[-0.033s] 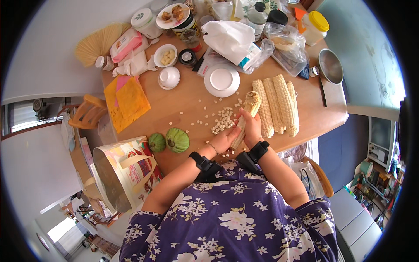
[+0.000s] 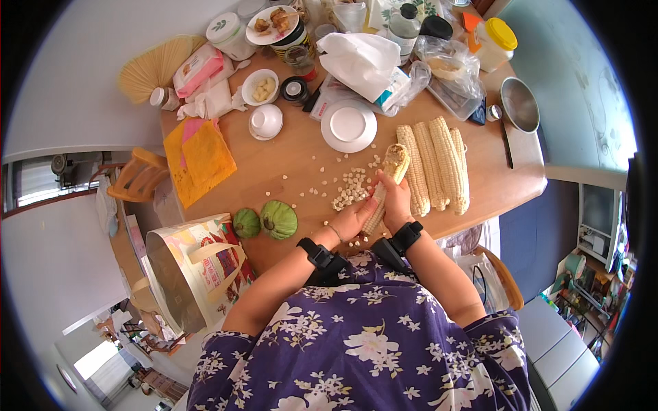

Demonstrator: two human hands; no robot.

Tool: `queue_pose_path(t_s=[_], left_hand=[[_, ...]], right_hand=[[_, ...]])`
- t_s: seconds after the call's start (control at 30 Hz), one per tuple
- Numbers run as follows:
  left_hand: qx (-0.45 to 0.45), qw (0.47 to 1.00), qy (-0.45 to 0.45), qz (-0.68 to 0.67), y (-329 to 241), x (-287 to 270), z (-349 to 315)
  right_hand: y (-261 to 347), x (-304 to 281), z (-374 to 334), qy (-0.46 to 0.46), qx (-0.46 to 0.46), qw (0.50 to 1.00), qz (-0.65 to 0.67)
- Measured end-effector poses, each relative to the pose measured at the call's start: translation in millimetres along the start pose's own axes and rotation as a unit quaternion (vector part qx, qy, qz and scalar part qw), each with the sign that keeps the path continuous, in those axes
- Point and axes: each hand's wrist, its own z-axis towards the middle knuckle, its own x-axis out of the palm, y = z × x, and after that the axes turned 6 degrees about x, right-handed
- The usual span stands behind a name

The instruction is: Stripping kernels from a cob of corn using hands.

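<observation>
In front of my body, a corn cob (image 2: 396, 162) is held at a slant, its yellowish far end pointing away from me. My left hand (image 2: 352, 219) grips its near part from the left, where kernels seem to be off one strip. Round the middle of the same cob closes my right hand (image 2: 396, 204), with both hands touching. Loose corn kernels (image 2: 351, 190) lie in a small heap left of the cob, and more are scattered about. Just to the right, several whole pale corn cobs (image 2: 439, 164) rest side by side on the wooden table (image 2: 295, 157).
Two green ribbed squashes (image 2: 279, 219) sit at the left near edge beside a paper bag (image 2: 199, 267). Farther off stand an upturned white plate (image 2: 349, 126), a small white bowl (image 2: 266, 122), a yellow cloth (image 2: 201, 164) and a metal bowl (image 2: 519, 104). Bags and jars crowd the back.
</observation>
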Motion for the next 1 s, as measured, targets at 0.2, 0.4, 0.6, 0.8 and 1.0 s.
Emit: queue_pose_path(t_s=[0.2,0.4,0.6,0.8,1.0], left_hand=[[0.037,0.993,-0.068,-0.088,36.2,1.9,9.8],[0.015,0.996,-0.045,-0.076,17.2,-2.1,3.6],[0.013,0.978,-0.085,-0.189,31.8,-7.9,4.4],[0.035,0.986,-0.069,-0.147,19.5,-15.6,-0.3],[-0.025,0.986,0.02,-0.164,18.7,-23.3,-6.8]], right_hand=[[3.8,2.1,-3.2,0.025,0.029,0.999,-0.016],[7.6,5.2,-4.5,0.042,-0.03,0.998,-0.036],[10.2,4.4,-3.1,0.048,-0.002,0.998,-0.033],[15.4,-7.5,3.4,0.059,0.063,0.996,0.007],[15.9,-7.1,2.8,0.058,0.024,0.998,-0.007]])
